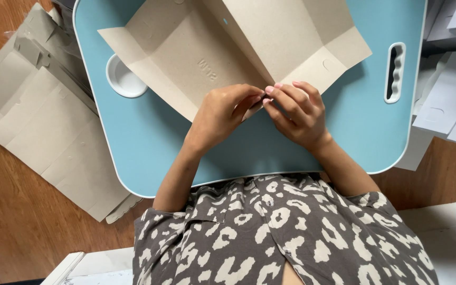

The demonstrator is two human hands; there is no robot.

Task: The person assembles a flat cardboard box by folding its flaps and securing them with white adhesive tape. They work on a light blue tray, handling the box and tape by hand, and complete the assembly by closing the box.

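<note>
A flat, creased brown cardboard box blank [196, 58] lies partly unfolded on a light blue lap table [143, 137]. My left hand [220, 117] and my right hand [297, 113] meet at the blank's near edge, fingertips pinching the cardboard where a raised fold runs down to it. One panel of the blank stands up along that fold; the rest lies flat toward the far side.
The table has a round white cup recess [124, 79] at left and a white handle slot [395, 72] at right. A stack of flat brown cardboard blanks [43, 121] lies on the wooden floor to the left. White flat boxes [449, 100] are piled at right.
</note>
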